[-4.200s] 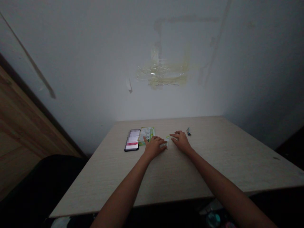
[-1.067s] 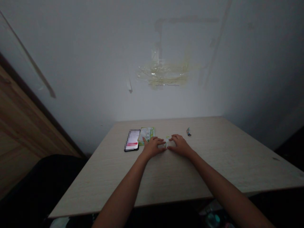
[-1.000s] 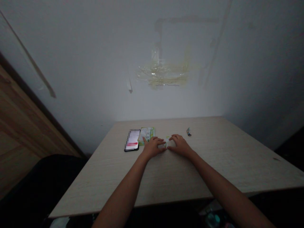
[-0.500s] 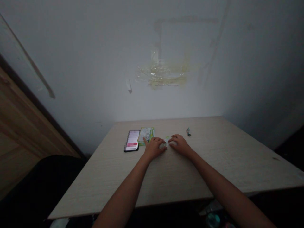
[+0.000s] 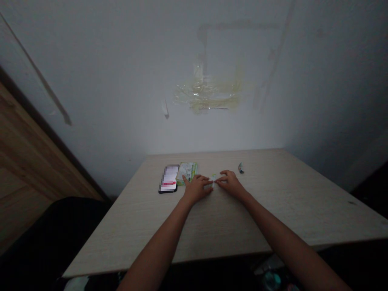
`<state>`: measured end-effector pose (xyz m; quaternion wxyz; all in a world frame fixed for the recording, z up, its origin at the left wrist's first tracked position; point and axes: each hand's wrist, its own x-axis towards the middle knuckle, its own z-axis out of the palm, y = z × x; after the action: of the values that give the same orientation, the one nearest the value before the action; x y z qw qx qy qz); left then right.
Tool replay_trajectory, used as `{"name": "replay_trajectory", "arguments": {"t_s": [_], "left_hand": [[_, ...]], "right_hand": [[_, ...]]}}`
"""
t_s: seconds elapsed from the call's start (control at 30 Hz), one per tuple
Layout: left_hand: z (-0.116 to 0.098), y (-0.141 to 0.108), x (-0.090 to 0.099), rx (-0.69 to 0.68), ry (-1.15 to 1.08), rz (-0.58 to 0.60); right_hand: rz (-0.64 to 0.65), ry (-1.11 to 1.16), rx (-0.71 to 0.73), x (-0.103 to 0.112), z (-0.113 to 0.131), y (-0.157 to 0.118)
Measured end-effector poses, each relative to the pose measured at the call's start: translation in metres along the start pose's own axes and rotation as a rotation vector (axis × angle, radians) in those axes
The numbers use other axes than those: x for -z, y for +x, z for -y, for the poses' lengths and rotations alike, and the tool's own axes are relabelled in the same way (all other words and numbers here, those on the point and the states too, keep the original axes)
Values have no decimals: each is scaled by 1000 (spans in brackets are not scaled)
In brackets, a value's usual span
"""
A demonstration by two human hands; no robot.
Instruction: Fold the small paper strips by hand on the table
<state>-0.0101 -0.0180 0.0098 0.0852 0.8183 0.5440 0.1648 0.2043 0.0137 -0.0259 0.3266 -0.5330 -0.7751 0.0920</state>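
Note:
A small pale piece with green marks (image 5: 214,176) lies on the table between my hands, partly covered by fingertips. My left hand (image 5: 197,188) is on its left side, thumb spread away toward a green-and-white packet (image 5: 187,170), fingers stretched to the piece. From the right, my right hand (image 5: 230,184) reaches it with fingers bent and fingertips close together; what they pinch is too small to make out. The packet sits just beyond my left thumb, next to a phone (image 5: 169,179) with a lit screen.
A small crumpled scrap (image 5: 240,168) lies on the pale wooden table (image 5: 291,194), right of my hands. Behind the table rises a wall (image 5: 127,81) with clear tape (image 5: 209,95) stuck on it. A dark object (image 5: 69,226) stands at the left, beside wooden boards (image 5: 33,149).
The fingertips of my right hand have moved slightly left and closer together, near my left fingertips. The phone and packet have stayed in place.

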Motion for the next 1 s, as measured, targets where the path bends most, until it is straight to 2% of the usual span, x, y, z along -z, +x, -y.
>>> {"name": "replay_trajectory", "arguments": {"t_s": [0.3, 1.0], "left_hand": [[2, 1, 1, 3, 37, 20], [-2, -1, 3, -3, 60, 30]], "right_hand": [[-25, -44, -52, -4, -5, 10], [19, -153, -139, -1, 6, 12]]}}
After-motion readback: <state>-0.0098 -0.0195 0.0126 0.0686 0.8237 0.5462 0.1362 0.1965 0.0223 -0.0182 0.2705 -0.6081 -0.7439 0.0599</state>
